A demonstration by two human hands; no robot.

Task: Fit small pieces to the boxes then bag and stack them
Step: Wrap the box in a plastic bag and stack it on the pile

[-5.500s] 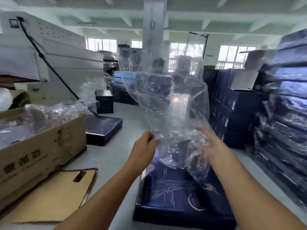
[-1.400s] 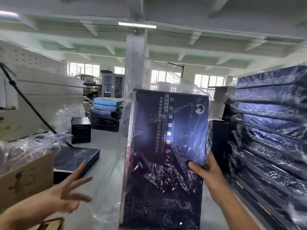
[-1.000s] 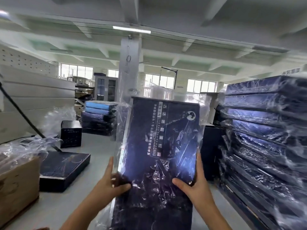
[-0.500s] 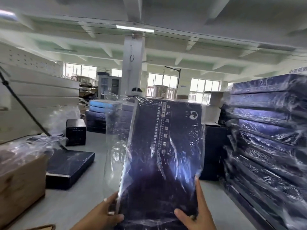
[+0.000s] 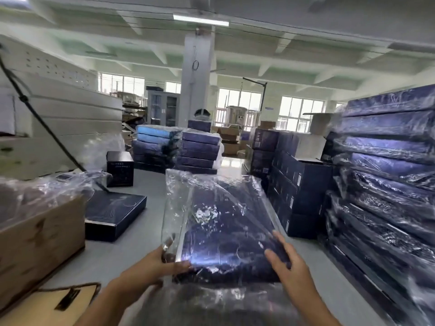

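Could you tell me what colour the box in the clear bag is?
The box is dark navy blue, best seen in the head view.

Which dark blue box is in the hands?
The bagged box, tilted in front: left hand grips its near corner, right hand rests on it. The others lie stacked or flat.

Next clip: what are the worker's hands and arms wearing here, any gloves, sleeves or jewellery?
Nothing visible. The left hand and right hand are gloveless, with no ring, watch or band showing. Both forearms are uncovered down to the frame's bottom edge, so no sleeve is in view. Blur hides finer detail.
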